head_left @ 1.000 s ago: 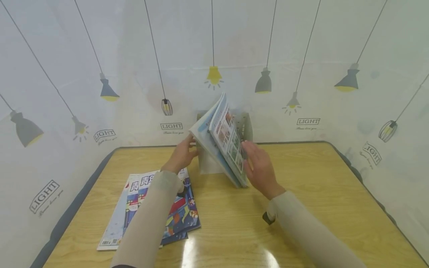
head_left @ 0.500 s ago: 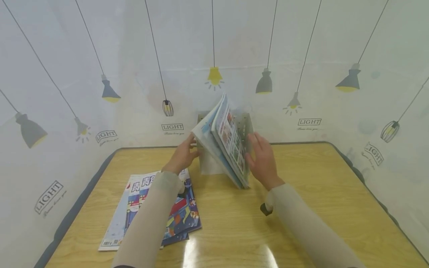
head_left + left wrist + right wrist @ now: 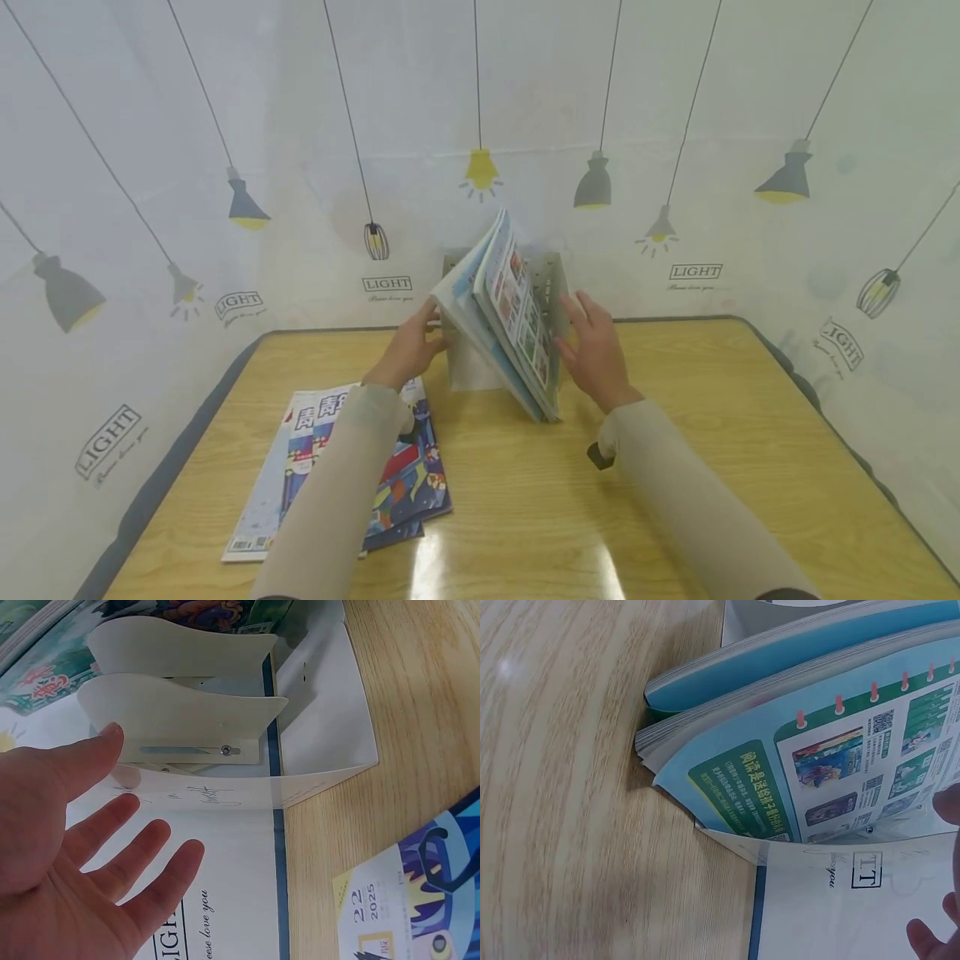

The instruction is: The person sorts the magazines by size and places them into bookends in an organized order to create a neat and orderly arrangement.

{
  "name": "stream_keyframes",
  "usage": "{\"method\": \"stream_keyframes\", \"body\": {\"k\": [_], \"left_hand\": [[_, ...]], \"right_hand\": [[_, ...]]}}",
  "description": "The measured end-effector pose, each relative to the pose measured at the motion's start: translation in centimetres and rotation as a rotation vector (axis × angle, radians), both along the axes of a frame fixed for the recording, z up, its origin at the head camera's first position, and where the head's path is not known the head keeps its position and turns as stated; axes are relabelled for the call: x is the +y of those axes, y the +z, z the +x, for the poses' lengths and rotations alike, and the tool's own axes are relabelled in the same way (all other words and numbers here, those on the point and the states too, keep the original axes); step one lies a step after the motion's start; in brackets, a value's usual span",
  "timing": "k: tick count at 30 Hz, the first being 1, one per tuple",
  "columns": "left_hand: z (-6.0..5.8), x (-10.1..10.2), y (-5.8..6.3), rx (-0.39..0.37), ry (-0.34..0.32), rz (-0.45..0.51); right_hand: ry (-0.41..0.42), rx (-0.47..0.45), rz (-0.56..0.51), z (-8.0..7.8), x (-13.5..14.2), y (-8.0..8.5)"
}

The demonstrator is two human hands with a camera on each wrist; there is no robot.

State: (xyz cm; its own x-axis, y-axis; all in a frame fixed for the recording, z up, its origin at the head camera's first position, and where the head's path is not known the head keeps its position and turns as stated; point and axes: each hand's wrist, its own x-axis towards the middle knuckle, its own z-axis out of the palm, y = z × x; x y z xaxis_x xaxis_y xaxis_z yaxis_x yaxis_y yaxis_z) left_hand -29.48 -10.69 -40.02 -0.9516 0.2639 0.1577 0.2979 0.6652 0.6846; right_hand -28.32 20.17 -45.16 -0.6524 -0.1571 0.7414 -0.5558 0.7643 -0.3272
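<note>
A pale book rack (image 3: 472, 367) with curved dividers (image 3: 180, 712) stands at the table's back. Several magazines (image 3: 517, 308) lean in it, tilted, their lower ends jutting toward me. My left hand (image 3: 408, 346) is at the rack's left wall; in the left wrist view its fingers are spread and loosely bent, with the thumb over the wall's edge. Whether it touches the wall is hard to tell. Beside the right wall, my right hand (image 3: 596, 354) has its fingers parted and holds nothing; only some fingertips (image 3: 922, 937) show in the right wrist view.
More magazines (image 3: 405, 483) lie overlapping on the wooden table (image 3: 525, 508) at the left, partly under my left forearm. Behind the rack rises a white backdrop (image 3: 547, 108) printed with hanging lamps, which also borders the table's sides.
My right hand has drawn slightly right, away from the magazines' cover to the rack's right wall. The left hand stays by the left wall, and the magazines have barely shifted.
</note>
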Motion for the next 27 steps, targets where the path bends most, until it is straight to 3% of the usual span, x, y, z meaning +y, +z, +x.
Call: {"method": "stream_keyframes", "body": {"k": [19, 27], "left_hand": [[-0.2, 0.1, 0.1, -0.007, -0.006, -0.048], [0.5, -1.1, 0.6, 0.01, -0.017, -0.111]], "right_hand": [[0.054, -0.262, 0.021, -1.0, 0.6, 1.0], [0.104, -0.326, 0.008, -1.0, 0.6, 1.4]]}}
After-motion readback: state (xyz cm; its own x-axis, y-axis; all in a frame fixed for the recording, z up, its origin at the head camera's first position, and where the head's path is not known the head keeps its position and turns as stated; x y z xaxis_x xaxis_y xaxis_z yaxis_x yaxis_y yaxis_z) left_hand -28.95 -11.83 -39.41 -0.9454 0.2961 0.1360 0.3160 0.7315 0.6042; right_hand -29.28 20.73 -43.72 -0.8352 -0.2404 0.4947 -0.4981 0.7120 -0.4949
